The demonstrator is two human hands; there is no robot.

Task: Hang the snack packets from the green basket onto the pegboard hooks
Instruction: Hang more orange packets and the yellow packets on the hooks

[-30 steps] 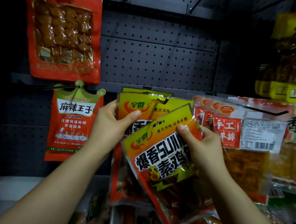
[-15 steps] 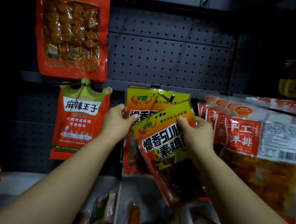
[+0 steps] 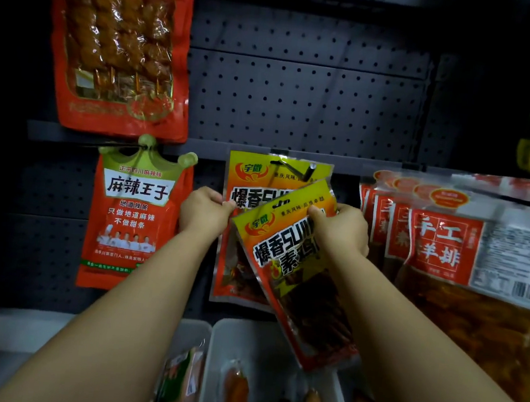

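My right hand (image 3: 339, 231) grips a yellow and red snack packet (image 3: 286, 262) by its upper right edge; the packet is tilted, its top just below a black peg hook (image 3: 293, 170). Matching yellow packets (image 3: 256, 180) hang on that hook behind it. My left hand (image 3: 203, 210) pinches the left edge of those hanging packets, beside the tilted one's top corner. The dark pegboard (image 3: 300, 99) fills the back. No green basket is in view.
A red crown-topped packet (image 3: 134, 213) hangs left of my hands, a large red skewer packet (image 3: 119, 44) above it. Red and white packets (image 3: 442, 245) crowd the right on a long hook. White bins (image 3: 275, 339) with sausages sit below.
Both hands moved further toward the pegboard. The tilted packet's top rose closer to the hook, and the view drew back, showing more of the bins below.
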